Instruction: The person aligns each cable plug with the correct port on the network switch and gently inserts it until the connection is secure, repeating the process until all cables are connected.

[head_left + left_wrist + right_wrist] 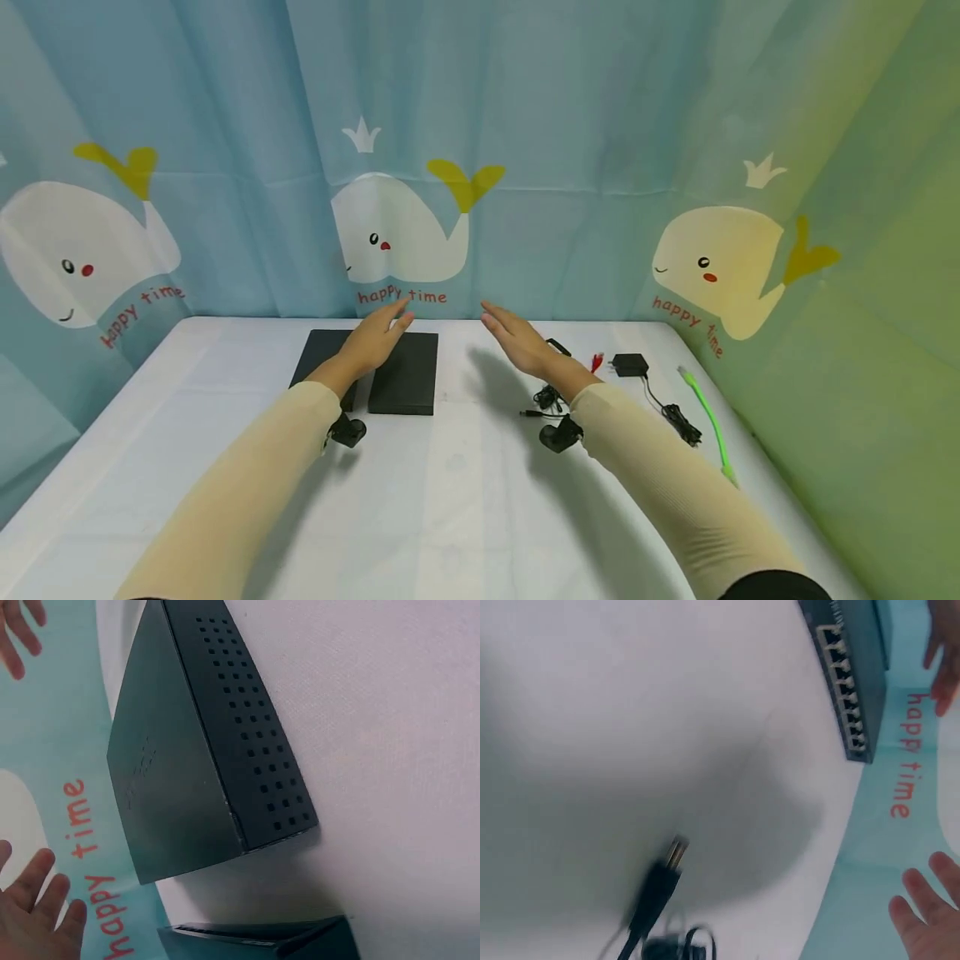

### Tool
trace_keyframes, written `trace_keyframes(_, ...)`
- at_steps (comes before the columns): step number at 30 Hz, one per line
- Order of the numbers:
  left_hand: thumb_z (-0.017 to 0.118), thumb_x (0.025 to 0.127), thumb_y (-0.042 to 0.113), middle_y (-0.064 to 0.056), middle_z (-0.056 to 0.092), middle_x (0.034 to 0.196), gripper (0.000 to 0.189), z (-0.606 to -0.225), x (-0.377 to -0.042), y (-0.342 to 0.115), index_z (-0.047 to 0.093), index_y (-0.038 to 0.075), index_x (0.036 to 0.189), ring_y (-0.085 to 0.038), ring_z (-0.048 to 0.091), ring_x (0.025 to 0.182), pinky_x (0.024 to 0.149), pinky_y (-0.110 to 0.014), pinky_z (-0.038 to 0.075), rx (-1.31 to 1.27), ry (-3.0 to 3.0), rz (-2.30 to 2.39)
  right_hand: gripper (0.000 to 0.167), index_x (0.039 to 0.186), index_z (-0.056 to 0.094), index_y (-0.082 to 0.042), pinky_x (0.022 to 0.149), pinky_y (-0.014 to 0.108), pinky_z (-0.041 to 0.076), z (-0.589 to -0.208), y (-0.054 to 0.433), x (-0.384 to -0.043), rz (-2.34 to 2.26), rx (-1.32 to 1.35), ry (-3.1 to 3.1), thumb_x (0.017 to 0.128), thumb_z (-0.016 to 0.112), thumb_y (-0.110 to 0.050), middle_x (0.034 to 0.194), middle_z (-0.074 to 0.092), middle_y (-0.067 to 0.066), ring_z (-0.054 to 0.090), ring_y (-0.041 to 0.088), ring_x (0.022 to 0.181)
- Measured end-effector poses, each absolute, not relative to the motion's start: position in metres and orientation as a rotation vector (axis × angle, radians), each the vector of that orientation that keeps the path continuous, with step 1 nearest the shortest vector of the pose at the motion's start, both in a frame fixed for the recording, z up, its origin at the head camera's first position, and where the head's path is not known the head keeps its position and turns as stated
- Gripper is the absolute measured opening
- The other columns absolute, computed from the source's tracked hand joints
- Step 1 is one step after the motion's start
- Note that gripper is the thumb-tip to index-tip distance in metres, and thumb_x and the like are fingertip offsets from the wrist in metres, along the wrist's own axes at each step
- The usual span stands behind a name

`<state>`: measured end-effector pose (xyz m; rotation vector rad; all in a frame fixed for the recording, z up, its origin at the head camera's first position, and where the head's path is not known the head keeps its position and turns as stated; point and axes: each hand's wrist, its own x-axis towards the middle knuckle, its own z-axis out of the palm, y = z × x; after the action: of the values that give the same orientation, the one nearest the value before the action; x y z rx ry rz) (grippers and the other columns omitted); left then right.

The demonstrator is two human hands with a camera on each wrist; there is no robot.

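My left hand (pixel 369 340) is raised with straight fingers above two flat black boxes, and holds nothing. One dark box (pixel 321 350) lies partly hidden behind that hand; the other box (pixel 405 375) lies just right of it. In the left wrist view, a box side (pixel 251 735) shows rows of square vent holes. A network switch (pixel 847 690) with a row of ports appears in the right wrist view. My right hand (pixel 519 342), fingers also extended, is held over the table left of the cables, its palm turned inward. A black barrel plug (pixel 656 889) lies below it.
To the right lie a coiled black cable (pixel 549 398), red-tipped connectors (pixel 597 362), a black power adapter (pixel 630 365) with its bundled cord (pixel 681 425), and a green cable (pixel 708 412). A whale-print curtain (pixel 525 233) stands behind the white table (pixel 450 517).
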<state>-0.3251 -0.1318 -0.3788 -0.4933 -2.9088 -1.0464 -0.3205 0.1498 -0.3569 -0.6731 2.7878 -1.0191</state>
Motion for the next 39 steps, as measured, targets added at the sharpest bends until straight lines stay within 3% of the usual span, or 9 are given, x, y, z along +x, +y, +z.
trace_keyframes(6, 0.025, 0.104, 0.059, -0.015, 0.029, 0.159, 0.068, -0.386, -0.326, -0.142, 0.02, 0.019, 0.159, -0.038, 0.025, 0.146, 0.118, -0.062, 0.021, -0.408, -2.868, -1.266, 0.06, 0.159, 0.019, -0.019, 0.115, 0.054, 0.032, -0.36, 0.142, -0.319, -1.188, -0.603, 2.707, 0.107, 0.021, -0.051, 0.154, 0.04, 0.013, 0.042, 0.032, 0.139)
trace_keyframes(13, 0.03, 0.105, 0.053, -0.017, 0.031, 0.158, 0.066, -0.389, -0.327, -0.155, 0.021, 0.013, 0.158, -0.039, 0.033, 0.142, 0.113, -0.059, 0.031, -0.283, -2.867, -1.356, 0.059, 0.157, 0.025, -0.01, 0.11, 0.047, 0.041, -0.372, 0.132, -0.317, -1.261, -0.612, 2.656, 0.109, 0.023, -0.044, 0.151, 0.045, 0.016, 0.051, 0.033, 0.131)
trace_keyframes(22, 0.039, 0.107, 0.041, -0.019, 0.037, 0.154, 0.062, -0.393, -0.331, -0.159, 0.02, 0.009, 0.158, -0.04, 0.034, 0.141, 0.11, -0.055, 0.038, -0.198, -2.92, -1.342, 0.052, 0.153, 0.034, -0.005, 0.102, 0.046, 0.048, -0.39, 0.114, -0.311, -1.369, -0.62, 2.594, 0.11, 0.029, -0.035, 0.144, 0.051, 0.02, 0.057, 0.036, 0.123)
trace_keyframes(27, 0.045, 0.106, 0.035, -0.02, 0.038, 0.153, 0.062, -0.393, -0.33, -0.159, 0.023, 0.008, 0.157, -0.041, 0.051, 0.127, 0.098, -0.05, 0.05, -0.172, -2.919, -1.372, 0.051, 0.151, 0.036, -0.004, 0.1, 0.045, 0.05, -0.398, 0.104, -0.306, -1.422, -0.577, 2.553, 0.11, 0.032, -0.032, 0.143, 0.051, 0.021, 0.058, 0.035, 0.122)
trace_keyframes(31, 0.049, 0.105, 0.031, -0.021, 0.041, 0.15, 0.061, -0.393, -0.332, -0.159, 0.026, 0.006, 0.155, -0.04, 0.061, 0.113, 0.093, -0.046, 0.053, -0.173, -2.92, -1.373, 0.052, 0.151, 0.037, -0.005, 0.098, 0.044, 0.052, -0.404, 0.097, -0.302, -1.428, -0.537, 2.543, 0.109, 0.037, -0.034, 0.141, 0.053, 0.02, 0.06, 0.035, 0.118)
trace_keyframes(39, 0.049, 0.105, 0.029, -0.024, 0.042, 0.148, 0.06, -0.394, -0.333, -0.158, 0.027, 0.003, 0.154, -0.04, 0.062, 0.114, 0.095, -0.045, 0.054, -0.146, -2.959, -1.385, 0.052, 0.15, 0.038, -0.001, 0.094, 0.042, 0.055, -0.416, 0.085, -0.3, -1.541, -0.522, 2.48, 0.107, 0.044, -0.03, 0.143, 0.051, 0.02, 0.061, 0.034, 0.117)
